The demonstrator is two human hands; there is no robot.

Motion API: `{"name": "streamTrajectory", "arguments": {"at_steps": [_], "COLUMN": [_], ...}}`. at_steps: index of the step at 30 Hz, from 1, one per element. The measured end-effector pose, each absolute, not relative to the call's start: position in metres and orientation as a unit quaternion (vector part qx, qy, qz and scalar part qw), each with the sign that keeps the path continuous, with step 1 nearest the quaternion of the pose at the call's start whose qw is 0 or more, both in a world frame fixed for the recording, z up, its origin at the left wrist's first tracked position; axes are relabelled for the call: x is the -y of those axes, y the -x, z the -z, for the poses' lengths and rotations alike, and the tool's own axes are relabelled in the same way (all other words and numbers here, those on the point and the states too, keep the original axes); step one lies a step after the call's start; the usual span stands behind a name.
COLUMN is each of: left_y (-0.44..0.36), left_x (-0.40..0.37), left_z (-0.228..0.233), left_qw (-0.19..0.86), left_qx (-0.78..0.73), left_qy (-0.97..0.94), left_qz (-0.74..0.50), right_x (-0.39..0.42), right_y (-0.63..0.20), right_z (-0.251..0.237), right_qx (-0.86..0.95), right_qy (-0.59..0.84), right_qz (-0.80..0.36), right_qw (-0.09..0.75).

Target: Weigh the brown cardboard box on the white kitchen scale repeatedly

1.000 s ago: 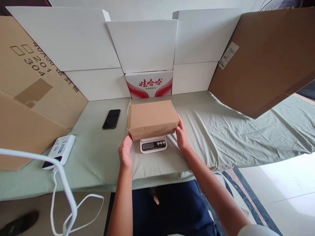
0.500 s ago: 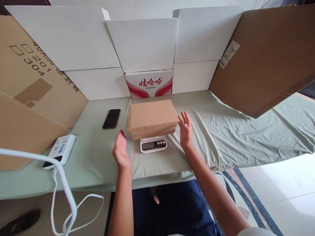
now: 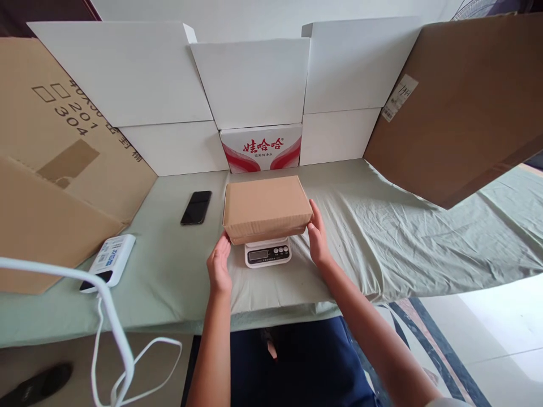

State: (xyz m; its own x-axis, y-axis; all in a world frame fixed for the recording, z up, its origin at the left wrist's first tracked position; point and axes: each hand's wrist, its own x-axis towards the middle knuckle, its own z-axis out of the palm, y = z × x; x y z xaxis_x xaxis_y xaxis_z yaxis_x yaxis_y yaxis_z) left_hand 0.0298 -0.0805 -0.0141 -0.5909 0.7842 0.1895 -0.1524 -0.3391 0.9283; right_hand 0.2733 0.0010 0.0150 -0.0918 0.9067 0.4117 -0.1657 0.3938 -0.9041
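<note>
A brown cardboard box (image 3: 267, 204) lies on top of a small white kitchen scale (image 3: 268, 254), whose display and buttons stick out below the box's front edge. The box's near left corner is held by my left hand (image 3: 219, 265), its fingertips partly hidden under the box. At the near right corner my right hand (image 3: 318, 236) grips the side, thumb in front and fingers along the end. The two hands hold the box between them. I cannot tell whether it is lifted off the scale.
Left of the box lies a black phone (image 3: 196, 207). Farther left are a white device (image 3: 111, 259) and a white bent tube (image 3: 112, 311) with a cable. White boxes (image 3: 250, 85) wall off the back, and big cardboard sheets (image 3: 458, 113) stand at both sides on the green cloth (image 3: 169, 271).
Both hands have closed in from beside the box and now touch its left and right corners. The whole view has shifted slightly down and to the right.
</note>
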Motion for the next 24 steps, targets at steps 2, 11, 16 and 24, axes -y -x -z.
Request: {"name": "streamTrajectory", "arguments": {"at_steps": [2,11,16,24], "left_y": [-0.03,-0.012,0.004,0.01], "left_x": [0.08,0.033,-0.038,-0.072], "left_z": [0.015,-0.026,-0.032,0.006], "left_qw": [0.314,0.31,0.35,0.389], "left_qx": [-0.489,-0.457,-0.437,-0.491], "left_qy": [-0.327,-0.374,-0.364,-0.287], "left_qz": [-0.745,-0.745,-0.744,-0.725], "right_x": [0.001,-0.038,-0.096,-0.137], "right_y": [-0.272,-0.261,-0.237,-0.217], "right_z": [-0.017,-0.06,-0.056,-0.007], "right_qx": [0.591,0.614,0.629,0.593], "right_qy": [0.318,0.273,0.28,0.325], "right_qz": [-0.443,-0.415,-0.367,-0.401], "right_qw": [0.594,0.613,0.626,0.618]}}
